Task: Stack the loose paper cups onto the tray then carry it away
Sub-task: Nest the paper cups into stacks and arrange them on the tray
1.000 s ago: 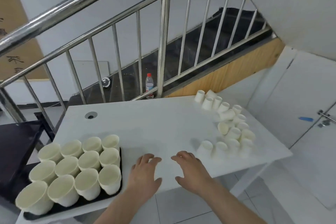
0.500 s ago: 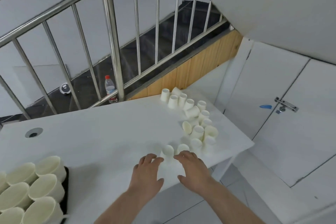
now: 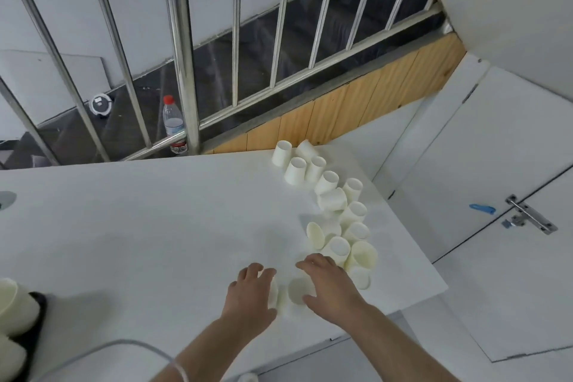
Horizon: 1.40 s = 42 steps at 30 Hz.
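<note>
White paper cup (image 3: 298, 290) sits between left grip (image 3: 249, 295) and right grip (image 3: 328, 285), both spread wide.

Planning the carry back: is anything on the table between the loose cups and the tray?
Nothing visible: bare white table lies between the loose paper cups at right and the black tray at the left edge.

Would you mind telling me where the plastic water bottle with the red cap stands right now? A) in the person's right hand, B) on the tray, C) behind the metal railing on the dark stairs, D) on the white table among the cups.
C: the water bottle stands upright beyond the railing bars, off the white table.
</note>
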Each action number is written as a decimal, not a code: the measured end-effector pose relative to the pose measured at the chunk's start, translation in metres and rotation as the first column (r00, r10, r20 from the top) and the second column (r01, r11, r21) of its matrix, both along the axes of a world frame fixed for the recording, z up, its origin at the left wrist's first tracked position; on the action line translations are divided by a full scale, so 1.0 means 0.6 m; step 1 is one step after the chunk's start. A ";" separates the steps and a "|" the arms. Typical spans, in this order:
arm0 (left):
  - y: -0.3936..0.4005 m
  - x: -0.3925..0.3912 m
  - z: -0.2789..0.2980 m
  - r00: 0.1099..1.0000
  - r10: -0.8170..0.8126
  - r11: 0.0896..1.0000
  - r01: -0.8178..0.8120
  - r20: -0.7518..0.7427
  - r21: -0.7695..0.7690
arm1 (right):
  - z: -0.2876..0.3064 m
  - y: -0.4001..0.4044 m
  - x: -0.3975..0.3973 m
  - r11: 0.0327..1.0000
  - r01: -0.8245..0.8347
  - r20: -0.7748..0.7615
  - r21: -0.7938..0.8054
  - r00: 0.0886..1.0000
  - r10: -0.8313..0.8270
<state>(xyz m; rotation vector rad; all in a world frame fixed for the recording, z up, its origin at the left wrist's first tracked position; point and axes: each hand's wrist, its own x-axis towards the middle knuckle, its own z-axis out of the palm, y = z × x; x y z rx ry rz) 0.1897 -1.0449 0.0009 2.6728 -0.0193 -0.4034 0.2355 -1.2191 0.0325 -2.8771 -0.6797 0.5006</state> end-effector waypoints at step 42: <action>-0.003 0.086 -0.004 0.952 0.275 0.931 -0.229 0.137 -0.283 | -0.002 0.028 0.115 0.908 -0.319 -0.026 0.271 0.941 0.338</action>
